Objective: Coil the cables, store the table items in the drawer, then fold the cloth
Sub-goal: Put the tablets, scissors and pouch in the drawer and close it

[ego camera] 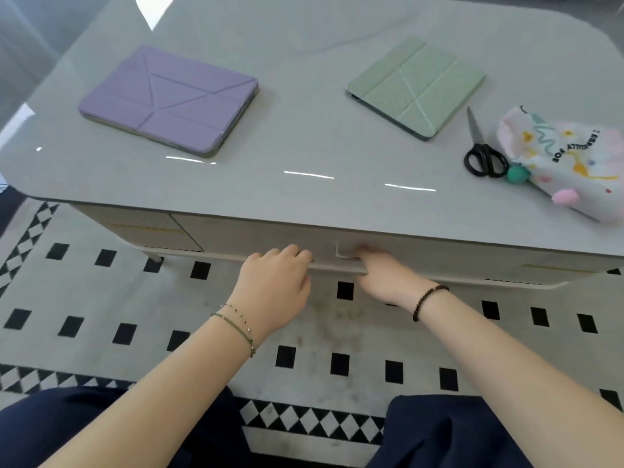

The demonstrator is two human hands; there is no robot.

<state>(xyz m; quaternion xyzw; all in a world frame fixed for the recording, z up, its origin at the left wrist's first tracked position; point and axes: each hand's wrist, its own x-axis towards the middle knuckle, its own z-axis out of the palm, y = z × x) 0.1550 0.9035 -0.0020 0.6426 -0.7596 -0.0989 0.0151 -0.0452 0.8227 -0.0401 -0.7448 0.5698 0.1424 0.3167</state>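
L hand [275,278] curled on drawer [256,236] front lip | R hand [381,275] hooked in its notch, tips hidden | drawer under table [304,136] edge, barely open if at all | stiff, prob slides easy; pull evenly at lip | purple tablet [169,99], green tablet [417,87], scissors [483,150], pouch [567,160] on top

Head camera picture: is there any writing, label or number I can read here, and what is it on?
"ESPECIALLY FOR :" in black print on the patterned pouch, upside down from here; the letters are soft, so this is a likely reading.
Yellow strip on the table's front panel: too blurred to read.
Purple case, green case, scissors: no text seen.
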